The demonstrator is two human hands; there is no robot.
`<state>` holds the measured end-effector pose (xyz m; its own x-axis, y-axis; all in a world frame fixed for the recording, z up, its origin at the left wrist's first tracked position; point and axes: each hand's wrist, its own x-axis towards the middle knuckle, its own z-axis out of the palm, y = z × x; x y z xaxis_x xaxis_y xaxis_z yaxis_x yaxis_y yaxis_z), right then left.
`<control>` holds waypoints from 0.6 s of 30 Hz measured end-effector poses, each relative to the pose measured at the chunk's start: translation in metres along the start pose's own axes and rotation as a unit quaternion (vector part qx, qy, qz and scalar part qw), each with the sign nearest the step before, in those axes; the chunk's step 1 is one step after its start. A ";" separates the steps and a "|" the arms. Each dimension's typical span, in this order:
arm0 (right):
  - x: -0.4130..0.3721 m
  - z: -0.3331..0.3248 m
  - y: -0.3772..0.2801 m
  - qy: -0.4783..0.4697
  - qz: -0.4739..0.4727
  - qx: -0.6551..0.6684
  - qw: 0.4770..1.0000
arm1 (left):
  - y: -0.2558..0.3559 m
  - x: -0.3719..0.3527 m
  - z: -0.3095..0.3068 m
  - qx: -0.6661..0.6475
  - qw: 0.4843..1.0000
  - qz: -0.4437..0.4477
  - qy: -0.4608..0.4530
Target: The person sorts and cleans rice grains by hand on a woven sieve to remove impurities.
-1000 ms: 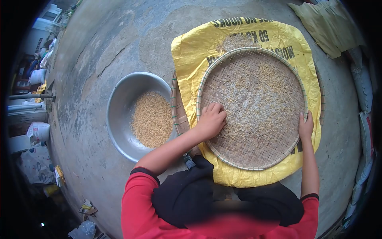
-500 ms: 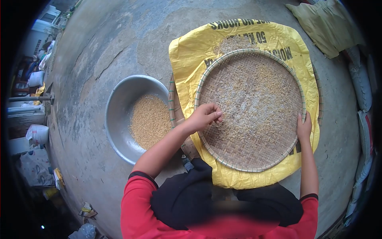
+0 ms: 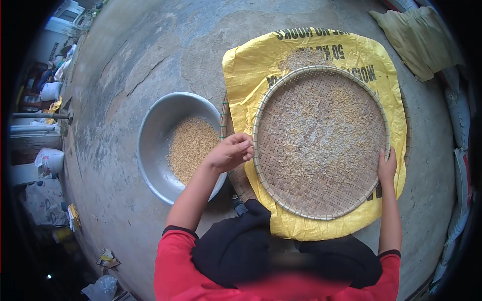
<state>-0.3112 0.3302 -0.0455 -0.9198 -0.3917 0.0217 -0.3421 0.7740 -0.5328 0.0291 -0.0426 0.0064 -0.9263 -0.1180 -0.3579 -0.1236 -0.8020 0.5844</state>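
A round woven bamboo winnowing tray (image 3: pixel 321 198) lies in front of me, with pale and golden grains scattered over its weave. My right hand (image 3: pixel 387 166) grips the tray's right rim, thumb on top. Just off the left rim, my left hand (image 3: pixel 232 152) is closed in a pinch; whatever its fingertips hold is too small to make out. Beneath the tray spreads a yellow printed sack (image 3: pixel 241 75), with some husky grain on it near the top. To the left stands a metal basin (image 3: pixel 153 128) holding a heap of golden grain (image 3: pixel 193 145).
Part of another woven tray (image 3: pixel 224 115) shows under the sack's edge. Full sacks (image 3: pixel 457 110) line the right side, near a folded tan sack (image 3: pixel 419 37). On the far left are a white bucket (image 3: pixel 50 160) and assorted bags. The floor is cracked concrete (image 3: pixel 115 150).
My left hand has moved left, from over the tray's inside to outside its left rim, still pinched. My right hand stays on the rim. The view has shifted slightly.
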 end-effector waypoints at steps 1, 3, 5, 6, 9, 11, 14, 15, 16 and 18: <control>-0.001 0.001 0.002 0.001 -0.004 0.005 1.000 | 0.005 -0.017 -0.016 -0.010 0.999 0.046 -0.004; -0.002 0.001 0.001 0.007 -0.007 0.005 1.000 | 0.021 -0.055 -0.042 0.007 0.994 0.103 0.029; -0.002 0.000 -0.001 0.016 -0.010 0.004 1.000 | 0.036 -0.087 -0.066 0.117 0.970 0.053 0.208; -0.002 -0.001 -0.002 0.010 -0.004 0.003 1.000 | 0.037 -0.095 -0.070 0.118 0.970 0.052 0.207; -0.002 0.000 -0.001 0.003 0.005 -0.001 1.000 | 0.039 -0.102 -0.069 0.765 0.485 -0.182 0.383; -0.002 0.001 -0.002 0.005 0.009 -0.005 1.000 | 0.041 -0.077 -0.041 0.705 0.528 -0.028 0.472; -0.002 -0.002 -0.005 0.007 -0.010 -0.004 1.000 | 0.034 -0.031 0.006 0.768 0.517 0.209 0.316; -0.002 -0.003 -0.005 0.000 -0.003 -0.007 1.000 | 0.030 -0.014 0.016 0.766 0.538 0.245 0.254; -0.001 -0.002 -0.005 -0.006 0.005 -0.008 1.000 | 0.022 0.002 0.026 0.760 0.555 0.279 0.190; -0.002 0.002 0.002 0.003 -0.008 0.000 1.000 | -0.004 0.030 0.038 0.773 0.538 0.287 0.176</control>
<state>-0.3099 0.3311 -0.0481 -0.9154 -0.4010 0.0342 -0.3564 0.7682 -0.5319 -0.0114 -0.0207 0.0212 -0.8791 -0.4075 0.2471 -0.2533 0.8387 0.4821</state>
